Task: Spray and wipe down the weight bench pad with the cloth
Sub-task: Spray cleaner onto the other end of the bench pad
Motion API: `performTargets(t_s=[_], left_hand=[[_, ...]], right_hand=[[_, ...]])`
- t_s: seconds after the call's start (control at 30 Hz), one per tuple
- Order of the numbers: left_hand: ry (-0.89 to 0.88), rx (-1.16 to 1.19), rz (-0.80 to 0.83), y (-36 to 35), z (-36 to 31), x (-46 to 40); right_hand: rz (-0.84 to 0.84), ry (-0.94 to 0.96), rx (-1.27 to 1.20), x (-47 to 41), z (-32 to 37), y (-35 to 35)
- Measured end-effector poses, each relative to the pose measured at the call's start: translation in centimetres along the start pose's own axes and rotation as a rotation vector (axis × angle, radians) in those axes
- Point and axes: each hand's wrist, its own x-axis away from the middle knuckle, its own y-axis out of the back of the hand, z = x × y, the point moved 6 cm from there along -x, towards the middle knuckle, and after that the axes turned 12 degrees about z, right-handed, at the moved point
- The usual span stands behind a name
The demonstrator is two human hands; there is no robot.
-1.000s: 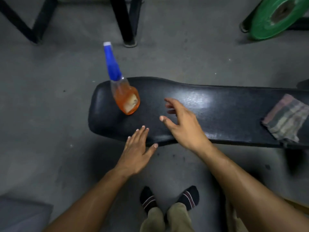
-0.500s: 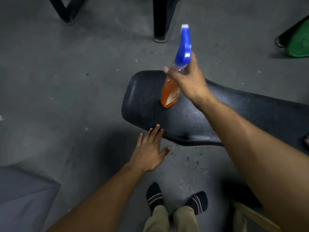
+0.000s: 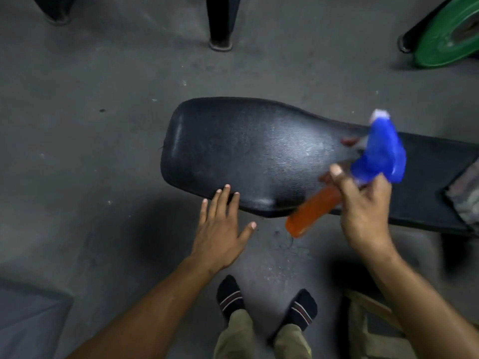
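The black weight bench pad (image 3: 248,154) runs from centre to the right edge, its wide end to the left. My right hand (image 3: 363,208) grips a spray bottle (image 3: 318,211) with orange liquid and a blue trigger head, held tilted above the pad's near edge, nozzle pointing up and away. My left hand (image 3: 220,226) is flat with fingers apart, its fingertips touching the pad's near edge. A striped cloth (image 3: 464,195) lies on the pad at the far right, partly cut off.
Grey concrete floor surrounds the bench. A green weight plate (image 3: 451,35) leans at the top right. Black metal frame legs (image 3: 223,24) stand at the top. My socked feet (image 3: 267,304) are below the bench, and a wooden object (image 3: 370,314) sits at the bottom right.
My right hand has lifted the bottle off the pad and carried it right and toward me, tipping it. The left hand stays at the pad's edge. The view has shifted, showing the cloth again.
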Motion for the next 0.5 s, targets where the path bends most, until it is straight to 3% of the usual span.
performTargets(t_s=[0.2,0.33,0.5], left_hand=[[-0.126,-0.075,0.016,-0.3,-5.1,-2.2],[-0.076,-0.050,0.105,-0.9,-8.0,-4.0],[0.036,-0.009,0.249,-2.0,-9.6,-5.0]], right_hand=[[-0.065,-0.206,0.097,7.0,-5.3,7.3],[-0.109,-0.312,0.150,10.3,-7.5,11.1],[-0.006,-0.389,0.219,13.3,-8.6,12.2]])
